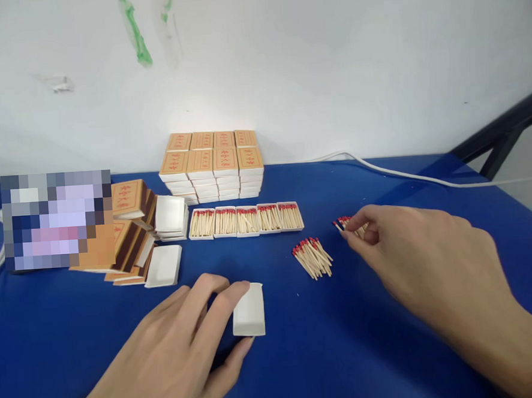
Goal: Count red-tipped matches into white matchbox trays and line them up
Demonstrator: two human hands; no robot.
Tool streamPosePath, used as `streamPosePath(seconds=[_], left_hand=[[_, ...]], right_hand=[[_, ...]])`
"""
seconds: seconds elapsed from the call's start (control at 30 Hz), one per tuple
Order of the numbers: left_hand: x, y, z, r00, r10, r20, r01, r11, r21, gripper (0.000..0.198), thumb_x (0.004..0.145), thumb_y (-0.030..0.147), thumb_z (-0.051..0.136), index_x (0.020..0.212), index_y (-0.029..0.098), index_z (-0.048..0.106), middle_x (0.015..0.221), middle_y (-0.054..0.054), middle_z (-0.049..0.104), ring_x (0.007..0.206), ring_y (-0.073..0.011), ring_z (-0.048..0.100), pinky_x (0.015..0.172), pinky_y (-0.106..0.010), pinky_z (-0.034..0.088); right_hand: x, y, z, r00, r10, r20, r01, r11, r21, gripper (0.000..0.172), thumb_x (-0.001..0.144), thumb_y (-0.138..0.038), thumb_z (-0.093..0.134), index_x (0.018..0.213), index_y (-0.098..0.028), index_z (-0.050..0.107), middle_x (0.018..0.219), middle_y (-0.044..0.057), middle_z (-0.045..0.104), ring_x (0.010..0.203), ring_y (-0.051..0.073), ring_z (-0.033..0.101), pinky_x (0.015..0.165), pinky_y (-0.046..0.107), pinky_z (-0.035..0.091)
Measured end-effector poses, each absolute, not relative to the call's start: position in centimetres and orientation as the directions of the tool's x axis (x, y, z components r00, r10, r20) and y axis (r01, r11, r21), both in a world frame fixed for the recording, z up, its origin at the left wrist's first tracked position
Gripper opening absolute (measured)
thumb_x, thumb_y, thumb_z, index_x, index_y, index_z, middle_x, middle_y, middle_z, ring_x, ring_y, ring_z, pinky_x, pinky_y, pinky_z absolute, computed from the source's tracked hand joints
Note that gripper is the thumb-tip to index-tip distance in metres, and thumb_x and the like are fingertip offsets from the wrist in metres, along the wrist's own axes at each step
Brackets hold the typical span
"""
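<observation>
My left hand [184,342] rests on the blue table [347,350] with fingers and thumb closed around an empty white matchbox tray [249,311]. My right hand [414,256] reaches left, its fingertips pinched on a small bunch of red-tipped matches [346,223]. A loose pile of matches [313,257] lies between the two hands. Behind it stands a row of several filled trays [245,219].
Stacked orange matchboxes [212,165] stand against the white wall. Orange sleeves [130,231] and empty white trays [168,220] lie at the left, next to a blurred patch. A white cable [404,175] runs along the table's back right. A black bar [505,127] slants at far right.
</observation>
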State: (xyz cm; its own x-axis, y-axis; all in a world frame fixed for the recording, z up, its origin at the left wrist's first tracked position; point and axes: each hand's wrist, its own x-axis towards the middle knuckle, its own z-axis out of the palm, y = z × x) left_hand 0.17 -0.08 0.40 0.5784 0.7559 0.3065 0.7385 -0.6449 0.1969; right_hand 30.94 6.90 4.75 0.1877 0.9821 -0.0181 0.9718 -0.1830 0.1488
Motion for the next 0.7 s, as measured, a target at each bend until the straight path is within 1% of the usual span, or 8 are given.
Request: streamPosePath(seconds=[0.1,0.23,0.37,0.5,0.6,0.7], left_hand=[[0.04,-0.15,0.27,0.578,0.759,0.300,0.742,-0.642,0.195,0.034,0.125,0.037,0.049,0.153,0.023,0.062,0.124,-0.008,0.079,0.091,-0.0236,0.086,0.076,-0.041,0.071],[0.05,-0.15,0.35,0.584,0.762,0.281,0.738,-0.642,0.206,0.035,0.124,0.037,0.051,0.155,0.023,0.060,0.127,-0.008,0.079,0.094,-0.0233,0.087,0.077,-0.040,0.072],[0.20,-0.06,0.54,0.580,0.751,0.316,0.739,-0.648,0.183,0.033,0.126,0.036,0.047,0.151,0.022,0.062,0.123,-0.008,0.079,0.089,-0.0232,0.086,0.075,-0.041,0.072],[0.13,0.05,0.46,0.563,0.766,0.311,0.744,-0.634,0.212,0.033,0.125,0.038,0.049,0.151,0.023,0.063,0.124,-0.008,0.080,0.090,-0.0230,0.087,0.076,-0.039,0.072],[0.07,0.07,0.32,0.569,0.763,0.307,0.742,-0.637,0.208,0.033,0.125,0.037,0.050,0.152,0.023,0.062,0.124,-0.008,0.079,0.090,-0.0239,0.087,0.076,-0.041,0.072],[0.07,0.01,0.19,0.571,0.759,0.313,0.742,-0.640,0.199,0.034,0.124,0.038,0.051,0.153,0.023,0.062,0.125,-0.008,0.079,0.091,-0.0245,0.087,0.076,-0.042,0.072]], right_hand=[[30.84,6.91,4.83,0.204,0.979,-0.016,0.969,-0.200,0.143,0.032,0.111,-0.046,0.060,0.109,-0.032,0.089,0.091,0.013,0.083,0.081,0.040,0.077,0.063,0.042,0.035],[30.97,6.79,4.85,0.175,0.984,-0.041,0.972,-0.166,0.164,0.035,0.113,-0.045,0.058,0.105,-0.030,0.089,0.093,0.013,0.085,0.081,0.039,0.077,0.063,0.041,0.033],[30.81,6.83,5.04,0.185,0.982,-0.049,0.971,-0.175,0.160,0.031,0.111,-0.043,0.062,0.104,-0.030,0.090,0.096,0.011,0.088,0.080,0.037,0.077,0.063,0.041,0.034],[30.61,6.88,5.17,0.188,0.979,-0.073,0.971,-0.174,0.166,0.033,0.112,-0.043,0.061,0.101,-0.030,0.089,0.095,0.012,0.088,0.082,0.038,0.077,0.063,0.040,0.033],[30.95,6.74,4.84,0.171,0.985,-0.032,0.973,-0.163,0.163,0.033,0.112,-0.045,0.061,0.104,-0.031,0.089,0.097,0.010,0.089,0.081,0.037,0.077,0.064,0.041,0.033],[31.48,6.63,4.34,0.154,0.988,0.031,0.977,-0.157,0.145,0.035,0.110,-0.049,0.060,0.101,-0.031,0.089,0.093,0.010,0.088,0.076,0.036,0.074,0.062,0.040,0.032]])
